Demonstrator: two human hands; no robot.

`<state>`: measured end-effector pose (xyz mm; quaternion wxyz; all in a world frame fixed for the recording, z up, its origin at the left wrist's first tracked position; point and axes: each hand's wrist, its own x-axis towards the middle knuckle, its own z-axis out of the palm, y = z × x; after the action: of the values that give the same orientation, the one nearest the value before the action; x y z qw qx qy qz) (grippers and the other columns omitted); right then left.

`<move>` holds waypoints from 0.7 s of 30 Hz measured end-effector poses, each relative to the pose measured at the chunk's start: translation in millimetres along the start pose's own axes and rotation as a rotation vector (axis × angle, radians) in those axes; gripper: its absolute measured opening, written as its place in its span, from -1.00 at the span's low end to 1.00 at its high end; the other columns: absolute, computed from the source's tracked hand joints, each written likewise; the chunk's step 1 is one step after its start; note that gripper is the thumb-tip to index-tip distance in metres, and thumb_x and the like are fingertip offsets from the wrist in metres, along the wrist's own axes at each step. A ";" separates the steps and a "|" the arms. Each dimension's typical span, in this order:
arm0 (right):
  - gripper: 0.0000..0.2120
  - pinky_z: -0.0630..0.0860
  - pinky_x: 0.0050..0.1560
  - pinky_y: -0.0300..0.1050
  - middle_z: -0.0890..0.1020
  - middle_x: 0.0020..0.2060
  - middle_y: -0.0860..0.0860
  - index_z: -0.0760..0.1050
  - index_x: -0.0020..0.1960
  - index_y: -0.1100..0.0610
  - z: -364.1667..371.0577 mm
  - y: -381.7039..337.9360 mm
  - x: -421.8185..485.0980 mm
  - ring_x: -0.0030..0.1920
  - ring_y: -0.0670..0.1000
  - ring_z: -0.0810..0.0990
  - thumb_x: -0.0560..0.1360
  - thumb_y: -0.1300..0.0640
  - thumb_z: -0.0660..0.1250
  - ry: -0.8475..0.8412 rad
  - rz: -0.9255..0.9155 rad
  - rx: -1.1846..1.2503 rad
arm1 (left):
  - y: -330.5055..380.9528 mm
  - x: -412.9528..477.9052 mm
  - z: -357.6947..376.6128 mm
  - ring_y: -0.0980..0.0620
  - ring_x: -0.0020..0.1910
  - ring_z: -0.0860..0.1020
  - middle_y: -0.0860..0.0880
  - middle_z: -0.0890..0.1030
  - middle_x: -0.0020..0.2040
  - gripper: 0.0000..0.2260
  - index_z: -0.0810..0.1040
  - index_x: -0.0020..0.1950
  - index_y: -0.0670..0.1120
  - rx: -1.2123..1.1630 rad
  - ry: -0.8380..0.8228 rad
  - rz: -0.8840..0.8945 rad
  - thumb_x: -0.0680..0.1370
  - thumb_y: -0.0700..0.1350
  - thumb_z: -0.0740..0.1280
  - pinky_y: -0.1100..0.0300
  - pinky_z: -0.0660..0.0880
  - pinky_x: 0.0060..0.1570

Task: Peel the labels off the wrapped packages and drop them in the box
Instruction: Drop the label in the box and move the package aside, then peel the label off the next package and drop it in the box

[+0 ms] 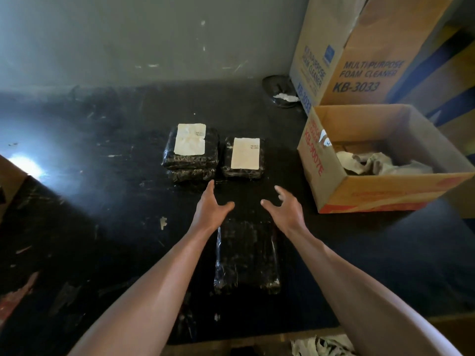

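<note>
Both forearms reach out over a bare wrapped package (pixel 246 255) lying left of the open box (pixel 385 194) and nearer the person, no label showing on it. Left hand (pixel 209 209) and right hand (pixel 282 209) hover side by side, fingers spread and loosely curved, nothing in either. Farther out, left of the box, come the labelled ones: a single package (pixel 243 173) closest to the box, then a stack of two (pixel 190 168) with a white label (pixel 190 138) on top. Crumpled paper (pixel 377 164) sits inside the box, so I'd say some peeling is done, with at least two labels to go.
</note>
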<state>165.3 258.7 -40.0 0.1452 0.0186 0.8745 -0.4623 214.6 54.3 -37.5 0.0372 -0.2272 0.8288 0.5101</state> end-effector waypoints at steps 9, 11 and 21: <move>-0.40 0.44 0.36 -0.05 0.50 0.40 0.04 0.38 0.49 0.10 -4.2 -40.5 108.6 0.38 -0.01 0.48 0.51 0.01 0.46 0.078 -0.073 -0.059 | 47.5 98.3 4.8 -0.07 0.54 0.25 -0.04 0.26 0.58 -0.18 0.06 0.64 -0.03 0.065 -0.011 0.031 0.51 -0.02 0.47 -0.02 0.27 0.46; -0.40 0.44 0.33 -0.08 0.51 0.39 0.04 0.39 0.48 0.10 -4.6 -46.1 135.6 0.37 -0.01 0.49 0.51 0.00 0.46 0.082 -0.083 -0.070 | 54.6 122.6 8.5 -0.07 0.53 0.27 -0.05 0.25 0.59 -0.18 0.05 0.64 -0.03 0.074 -0.016 0.029 0.52 -0.05 0.47 -0.01 0.29 0.43; -0.47 0.48 0.29 -0.10 0.51 0.36 0.05 0.43 0.45 0.09 9.5 -61.5 246.4 0.33 0.01 0.52 0.52 0.06 0.46 0.027 -0.101 -0.230 | 71.6 213.5 30.4 -0.04 0.41 0.42 -0.08 0.37 0.49 -0.15 0.06 0.63 -0.09 0.112 -0.035 -0.035 0.49 -0.09 0.50 0.24 0.38 0.15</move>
<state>-78.6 190.8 -62.5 0.1111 -0.0362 0.9234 -0.3656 -11.1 35.1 -55.3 0.0732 -0.2303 0.8511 0.4661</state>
